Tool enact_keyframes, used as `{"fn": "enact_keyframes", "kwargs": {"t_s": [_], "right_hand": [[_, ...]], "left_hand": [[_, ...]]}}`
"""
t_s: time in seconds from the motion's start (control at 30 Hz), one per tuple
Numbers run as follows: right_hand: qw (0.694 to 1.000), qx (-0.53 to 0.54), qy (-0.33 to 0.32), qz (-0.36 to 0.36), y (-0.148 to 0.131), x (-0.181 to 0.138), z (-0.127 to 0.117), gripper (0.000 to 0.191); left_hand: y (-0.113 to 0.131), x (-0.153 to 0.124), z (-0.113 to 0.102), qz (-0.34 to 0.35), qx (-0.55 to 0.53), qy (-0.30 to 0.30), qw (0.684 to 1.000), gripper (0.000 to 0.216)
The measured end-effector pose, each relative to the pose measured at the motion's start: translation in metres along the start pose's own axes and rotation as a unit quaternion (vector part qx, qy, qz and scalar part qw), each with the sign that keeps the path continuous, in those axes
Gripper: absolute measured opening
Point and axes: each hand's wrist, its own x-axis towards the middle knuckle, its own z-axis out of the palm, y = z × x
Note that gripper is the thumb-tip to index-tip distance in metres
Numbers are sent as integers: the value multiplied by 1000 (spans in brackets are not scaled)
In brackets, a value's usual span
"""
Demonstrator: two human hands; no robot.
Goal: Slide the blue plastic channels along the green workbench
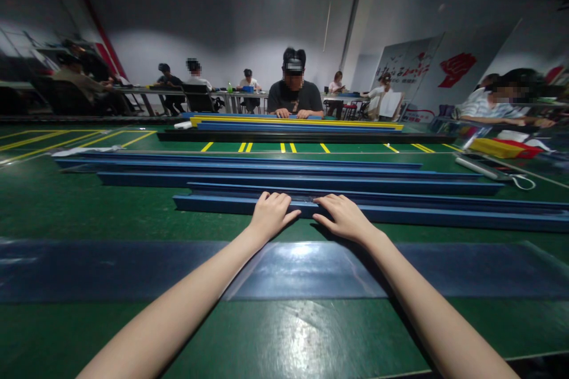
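Note:
A long blue channel rail (222, 204) lies across the green table in front of me, its right end running out of view. Both hands grip its near wall, fingers curled over the top and thumbs against the front face. My left hand (272, 212) is just left of the middle of the view. A short gap away sits my right hand (341, 214), thumb pointing back toward the left one. In the channel between the fingertips is a small dark spot that I cannot make out. A clear plastic strip (306, 272) lies flat under my forearms.
More blue rails (293, 179) lie parallel beyond mine. Farther back are a black rail (302, 137) and a yellow rail (293, 122). A co-worker (294, 92) sits opposite, hands on the rails there. A phone (484, 164) with a white strap lies at right.

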Motion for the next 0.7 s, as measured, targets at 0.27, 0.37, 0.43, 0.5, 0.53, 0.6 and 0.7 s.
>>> {"fn": "enact_keyframes", "kwargs": {"t_s": [0.27,0.37,0.43,0.5,0.53,0.6,0.7], "right_hand": [[1000,-17,1,0,-1,1,0,40],[1000,-20,2,1,-1,1,0,40],[1000,-21,3,-1,-1,1,0,40],[1000,-25,7,-4,-1,0,0,39],[1000,-28,8,-5,-1,0,0,39],[999,-35,9,-5,0,-1,-1,38],[999,-45,8,0,1,-1,-2,37]], "left_hand": [[0,1,-2,-2,-8,2,1000,32],[1,1,-2,-4,-4,-1,1000,32],[1,1,-2,-4,0,-3,1000,32],[1,1,-2,-3,0,-4,1000,33],[1,1,-2,-3,-1,-3,1000,33],[1,1,-2,-3,-3,-2,1000,33],[1,1,-2,-1,-7,1,1000,33]]}}
